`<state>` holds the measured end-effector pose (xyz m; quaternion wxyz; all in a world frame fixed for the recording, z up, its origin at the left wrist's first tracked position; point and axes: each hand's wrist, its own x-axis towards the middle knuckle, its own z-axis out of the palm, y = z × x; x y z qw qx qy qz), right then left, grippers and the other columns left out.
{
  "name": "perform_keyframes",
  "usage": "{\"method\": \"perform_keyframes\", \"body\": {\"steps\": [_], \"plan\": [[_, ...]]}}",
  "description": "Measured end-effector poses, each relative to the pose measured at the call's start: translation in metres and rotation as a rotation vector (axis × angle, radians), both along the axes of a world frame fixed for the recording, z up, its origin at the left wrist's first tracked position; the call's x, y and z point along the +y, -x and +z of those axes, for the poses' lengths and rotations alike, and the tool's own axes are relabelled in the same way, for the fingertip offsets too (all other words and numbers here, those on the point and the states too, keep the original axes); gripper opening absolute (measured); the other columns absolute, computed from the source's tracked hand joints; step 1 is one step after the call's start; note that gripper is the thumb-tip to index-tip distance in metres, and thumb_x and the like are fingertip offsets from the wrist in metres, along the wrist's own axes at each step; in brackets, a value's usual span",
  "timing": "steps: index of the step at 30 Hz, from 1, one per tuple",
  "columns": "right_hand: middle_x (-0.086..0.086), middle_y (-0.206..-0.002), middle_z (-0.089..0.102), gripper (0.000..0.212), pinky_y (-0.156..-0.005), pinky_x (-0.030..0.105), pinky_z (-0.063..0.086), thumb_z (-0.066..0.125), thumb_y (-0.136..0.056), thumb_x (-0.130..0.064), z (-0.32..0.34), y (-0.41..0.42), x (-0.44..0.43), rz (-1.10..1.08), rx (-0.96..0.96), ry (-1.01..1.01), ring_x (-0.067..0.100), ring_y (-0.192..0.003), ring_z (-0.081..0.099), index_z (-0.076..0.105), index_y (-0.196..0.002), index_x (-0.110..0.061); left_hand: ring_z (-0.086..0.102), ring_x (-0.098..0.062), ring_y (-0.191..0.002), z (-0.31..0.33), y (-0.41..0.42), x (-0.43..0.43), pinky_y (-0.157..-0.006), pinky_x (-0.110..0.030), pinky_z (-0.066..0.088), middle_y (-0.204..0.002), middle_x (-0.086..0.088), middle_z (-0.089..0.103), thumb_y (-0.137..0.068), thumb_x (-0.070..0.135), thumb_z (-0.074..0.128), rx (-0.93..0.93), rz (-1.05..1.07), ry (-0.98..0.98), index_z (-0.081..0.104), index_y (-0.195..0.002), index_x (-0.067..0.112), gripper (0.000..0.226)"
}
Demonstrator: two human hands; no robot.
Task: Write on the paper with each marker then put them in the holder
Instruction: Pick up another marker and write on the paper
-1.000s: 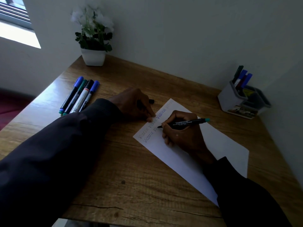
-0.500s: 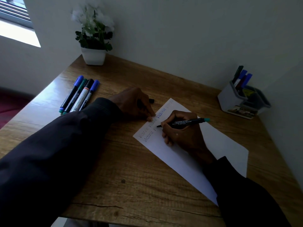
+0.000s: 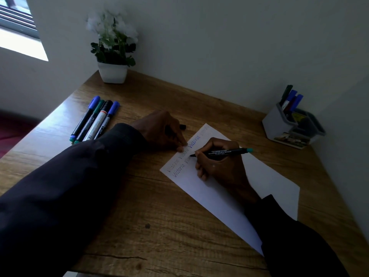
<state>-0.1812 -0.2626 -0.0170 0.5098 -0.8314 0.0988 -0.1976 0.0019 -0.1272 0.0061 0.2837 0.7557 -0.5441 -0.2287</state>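
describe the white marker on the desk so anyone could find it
Start at the potted plant in the desk's far left corner. Just in front lie four markers side by side; the white-barrelled marker is third from left, the only pale-bodied one.

My only camera rides on my head, wide-angle, facing forward and down, close over the desk [image 3: 151, 212]; paper [image 3: 279, 186] near centre, window [image 3: 18, 23] at ten o'clock, wall [image 3: 219, 47] at twelve.
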Motion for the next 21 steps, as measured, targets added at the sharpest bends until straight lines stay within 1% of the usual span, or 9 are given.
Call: {"method": "perform_keyframes", "body": {"steps": [3, 6, 7, 10, 14, 17, 21], "plan": [[0.011, -0.068, 0.071, 0.007, -0.046, 0.027, 0.055, 0.071, -0.09, -0.002, -0.0001, -0.0003, -0.0001, -0.017, 0.013, 0.016, 0.025, -0.051, 0.069, 0.067, -0.085, 0.002, 0.055, 0.0, -0.084, 0.0009, 0.0005, 0.0003, -0.061, -0.012, 0.045, -0.093, 0.021, 0.059, -0.08, 0.024, 0.074, -0.007, -0.003, -0.01, 0.073, -0.098, 0.027, 0.018], [0.012, -0.068, 0.071, 0.007, -0.045, 0.033, 0.056, 0.071, -0.089, 0.0, -0.0002, 0.0006, -0.0008, -0.013, 0.008, -0.014, 0.029, -0.051, 0.069, 0.066, -0.084, 0.003, 0.055, -0.001, -0.086, 0.0023, 0.0016, 0.0011, -0.059, -0.01, 0.045, -0.094, 0.019, 0.06, -0.081, 0.025, 0.073, -0.008, 0.008, -0.006, 0.073, -0.099, 0.027, 0.018], [0.013, -0.069, 0.071, 0.007, -0.046, 0.034, 0.056, 0.07, -0.089, 0.0, -0.0007, 0.0008, -0.0011, -0.013, 0.002, -0.018, 0.029, -0.051, 0.069, 0.066, -0.085, 0.004, 0.055, 0.0, -0.086, 0.0027, 0.0018, 0.0014, -0.059, -0.01, 0.045, -0.094, 0.02, 0.059, -0.081, 0.025, 0.073, -0.002, 0.011, -0.007, 0.073, -0.099, 0.027, 0.019], [0.013, -0.07, 0.071, 0.008, -0.048, 0.031, 0.057, 0.069, -0.091, 0.0, -0.0022, 0.0007, -0.0011, -0.025, -0.008, -0.011, 0.028, -0.053, 0.07, 0.066, -0.088, 0.006, 0.056, -0.001, -0.087, 0.0037, 0.002, 0.0018, -0.058, -0.008, 0.046, -0.094, 0.02, 0.059, -0.081, 0.025, 0.073, 0.007, 0.008, -0.006, 0.073, -0.099, 0.027, 0.018], [0.013, -0.07, 0.071, 0.008, -0.047, 0.03, 0.057, 0.069, -0.09, 0.0, -0.0022, -0.0003, -0.0021, -0.033, -0.013, -0.012, 0.028, -0.052, 0.07, 0.066, -0.087, 0.006, 0.056, -0.002, -0.086, 0.0037, 0.0028, 0.0019, -0.06, -0.006, 0.047, -0.095, 0.017, 0.061, -0.081, 0.024, 0.073, 0.001, 0.001, -0.003, 0.073, -0.099, 0.027, 0.019], [0.012, -0.069, 0.071, 0.008, -0.047, 0.029, 0.056, 0.07, -0.089, -0.001, -0.0019, 0.0, -0.0023, -0.036, 0.004, -0.015, 0.027, -0.052, 0.07, 0.066, -0.085, 0.003, 0.057, 0.0, -0.086, 0.0036, 0.0026, 0.0017, -0.061, -0.009, 0.048, -0.094, 0.02, 0.06, -0.081, 0.023, 0.074, 0.014, -0.005, 0.003, 0.073, -0.099, 0.027, 0.018], [0.013, -0.07, 0.072, 0.008, -0.048, 0.029, 0.057, 0.069, -0.091, -0.001, -0.0026, -0.0005, -0.0024, -0.026, -0.015, -0.008, 0.026, -0.052, 0.07, 0.067, -0.088, 0.006, 0.057, -0.002, -0.086, 0.0031, 0.002, 0.0012, -0.061, -0.011, 0.047, -0.093, 0.019, 0.061, -0.081, 0.023, 0.074, 0.012, -0.008, 0.001, 0.073, -0.098, 0.027, 0.017]]}}
